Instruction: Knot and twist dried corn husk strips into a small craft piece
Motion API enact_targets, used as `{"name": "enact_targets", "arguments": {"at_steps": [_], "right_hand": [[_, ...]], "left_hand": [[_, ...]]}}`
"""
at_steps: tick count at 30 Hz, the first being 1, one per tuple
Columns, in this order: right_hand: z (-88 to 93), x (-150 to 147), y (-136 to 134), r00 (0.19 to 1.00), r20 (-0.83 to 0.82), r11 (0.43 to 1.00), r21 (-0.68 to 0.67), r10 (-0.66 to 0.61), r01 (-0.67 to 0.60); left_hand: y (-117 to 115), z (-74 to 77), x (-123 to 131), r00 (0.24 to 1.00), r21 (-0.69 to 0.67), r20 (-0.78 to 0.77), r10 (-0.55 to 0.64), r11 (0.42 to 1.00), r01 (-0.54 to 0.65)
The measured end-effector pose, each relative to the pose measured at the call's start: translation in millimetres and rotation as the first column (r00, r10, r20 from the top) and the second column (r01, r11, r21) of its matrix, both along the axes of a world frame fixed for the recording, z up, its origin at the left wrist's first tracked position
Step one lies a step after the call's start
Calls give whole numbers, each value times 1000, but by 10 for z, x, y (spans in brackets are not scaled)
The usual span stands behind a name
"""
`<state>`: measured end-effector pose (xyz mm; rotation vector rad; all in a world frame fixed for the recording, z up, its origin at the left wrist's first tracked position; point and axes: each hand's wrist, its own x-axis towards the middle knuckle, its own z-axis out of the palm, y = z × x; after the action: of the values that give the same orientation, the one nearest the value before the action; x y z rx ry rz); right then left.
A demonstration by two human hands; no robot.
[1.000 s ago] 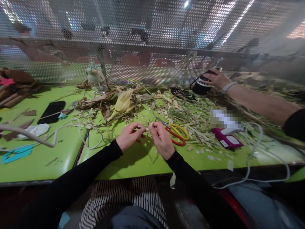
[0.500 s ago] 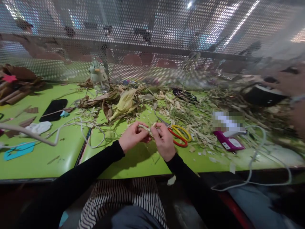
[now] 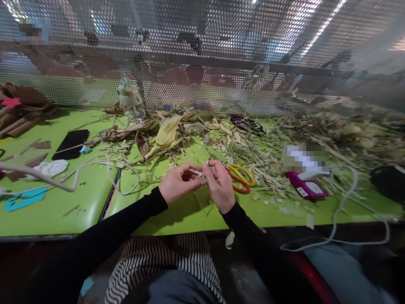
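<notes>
Low over the green table, my two hands meet at a thin pale-green strip that looks like corn husk. My right hand pinches it between thumb and fingers. My left hand closes thumb and fingertips around its left part; most of the strip is hidden by the fingers. Just right of my right hand lie scissors with one yellow and one red handle loop. Beyond my hands is a pale-yellow bunch of corn husk among dried brown husks.
Shredded husk scraps spread across the back and right. A lidded bottle stands before a perforated metal screen. On the left are a black phone, white cables and a blue cutout; a magenta device is at right.
My left thumb has moved right, closer to my right hand, and both hands stay near the same spot. At the right, a person leaning over the table has withdrawn from there.
</notes>
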<state>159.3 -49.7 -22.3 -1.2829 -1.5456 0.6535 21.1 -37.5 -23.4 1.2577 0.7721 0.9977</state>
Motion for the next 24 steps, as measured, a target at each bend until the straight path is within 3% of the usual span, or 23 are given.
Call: {"name": "enact_targets", "arguments": {"at_steps": [9,13,17,24], "right_hand": [[-74,31,9,999,27,998,51,-37,35],[-84,59,42,998,-50,1000,15,-26,27],[-79,60,27,994,-98,996,72,-54,61],[-141,17,39,969,-225,987,97,-103,127]], "left_hand": [[-109,-58,3,969,236,-246,-1,970,61],[-97,-53,44,993,72,-115,-31,997,40],[-36,-26,72,998,-107,51,31,994,-25],[-66,46,37,990,-181,108,87,981,-66]]}}
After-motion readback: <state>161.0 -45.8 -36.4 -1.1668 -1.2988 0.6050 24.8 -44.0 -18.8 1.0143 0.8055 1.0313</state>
